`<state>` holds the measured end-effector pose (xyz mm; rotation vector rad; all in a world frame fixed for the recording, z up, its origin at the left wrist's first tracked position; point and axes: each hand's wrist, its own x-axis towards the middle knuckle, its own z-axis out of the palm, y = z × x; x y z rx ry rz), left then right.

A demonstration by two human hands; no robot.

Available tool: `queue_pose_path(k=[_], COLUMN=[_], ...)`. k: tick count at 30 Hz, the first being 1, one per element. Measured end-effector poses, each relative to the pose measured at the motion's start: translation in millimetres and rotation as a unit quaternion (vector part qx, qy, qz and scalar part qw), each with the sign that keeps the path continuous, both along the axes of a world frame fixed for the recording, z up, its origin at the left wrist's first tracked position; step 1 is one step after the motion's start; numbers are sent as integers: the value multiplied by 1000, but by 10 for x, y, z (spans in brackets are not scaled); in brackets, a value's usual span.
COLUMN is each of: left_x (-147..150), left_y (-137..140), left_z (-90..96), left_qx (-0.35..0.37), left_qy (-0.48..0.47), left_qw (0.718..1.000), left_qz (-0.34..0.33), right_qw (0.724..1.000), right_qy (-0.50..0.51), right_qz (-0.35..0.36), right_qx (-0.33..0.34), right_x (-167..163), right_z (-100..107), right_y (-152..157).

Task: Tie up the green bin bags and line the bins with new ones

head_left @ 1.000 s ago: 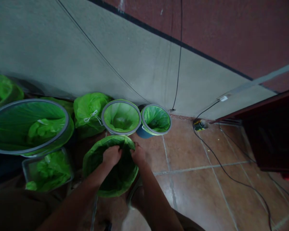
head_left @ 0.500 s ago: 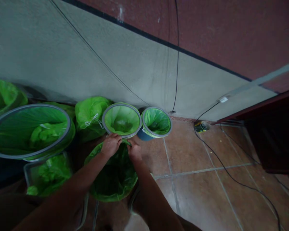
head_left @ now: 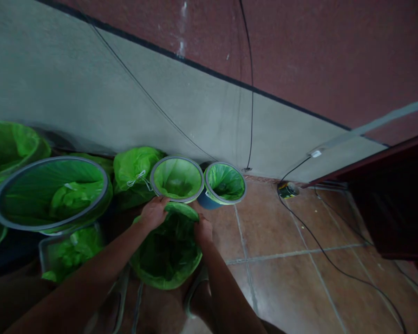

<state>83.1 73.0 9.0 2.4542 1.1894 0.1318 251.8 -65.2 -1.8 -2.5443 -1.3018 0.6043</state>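
One green liner (head_left: 167,278) between fingers (head_left: 162,201).

One head-worn camera looks forward and down past the hands (head_left: 153,213) toward the wall (head_left: 132,102).

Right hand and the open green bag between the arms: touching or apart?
Touching. The head view shows the right hand on the rim of the bag, its fingers bent over the edge.

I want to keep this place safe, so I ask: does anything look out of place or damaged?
Yes: a black cable trails loose across the tiled floor, where it could perhaps trip someone. Whitish marks also show on the red wall.
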Motion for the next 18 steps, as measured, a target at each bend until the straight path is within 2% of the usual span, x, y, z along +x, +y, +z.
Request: queue_pose_path(k=[2,5,7,12,15,17,18], left_x=[-58,-168,-242,-386,-401,-353,-309], left_y=[-5,-17,-46,-149,-139,-95,-68], left_z=[36,59,45,-54,-76,-47,-21], left_qx=[-21,-64,-92,-110,-130,-141,-140], left_qy=[2,11,43,129,135,126,114], left_qw=[999,990,984,978,979,980,981], left_qz=[47,124,148,123,79,62,64], right_qw=[1000,999,999,996,990,988,990], right_qy=[11,-6,-7,37,45,43,39], right_qz=[-22,-46,-44,-18,-46,-76,-87], right_qx=[-8,15,6,-76,-128,-129,-107], right_x=[5,3,2,14,39,64,77], right_z=[36,101,139,174,180,203,219], right_y=[-37,-5,43,-55,-223,-253,-225])
